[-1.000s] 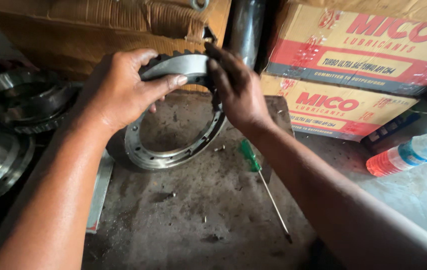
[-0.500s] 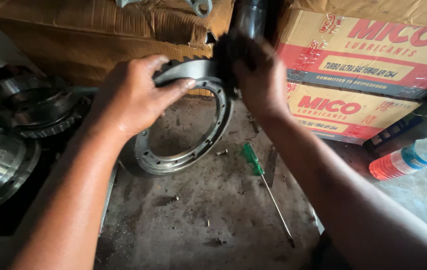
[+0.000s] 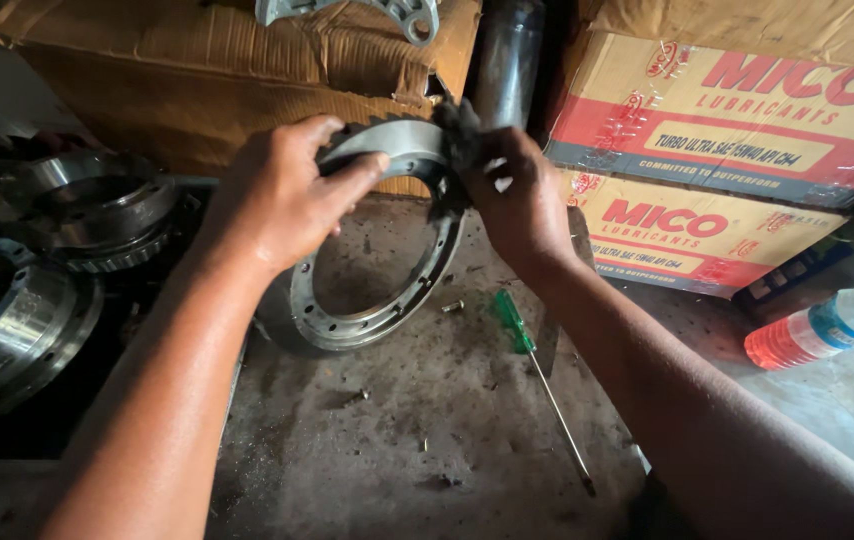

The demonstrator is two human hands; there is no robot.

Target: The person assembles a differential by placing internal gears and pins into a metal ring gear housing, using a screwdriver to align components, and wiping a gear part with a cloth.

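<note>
Both arms reach in over a gritty, stained surface. Below the right hand lies a green-handled screwdriver, with a small loose bolt just left of its handle. Left hand is clamped on the upper rim of a steel ring, thumb across the top; right hand grips the opposite top edge, so the ring stands tilted, lower edge resting on the surface. The ring is flat and dull grey, with a circle of bolt holes. Left of the left hand sit shiny machined hubs. Beyond both hands are worn cardboard boxes; far right, a plastic bottle.
</note>
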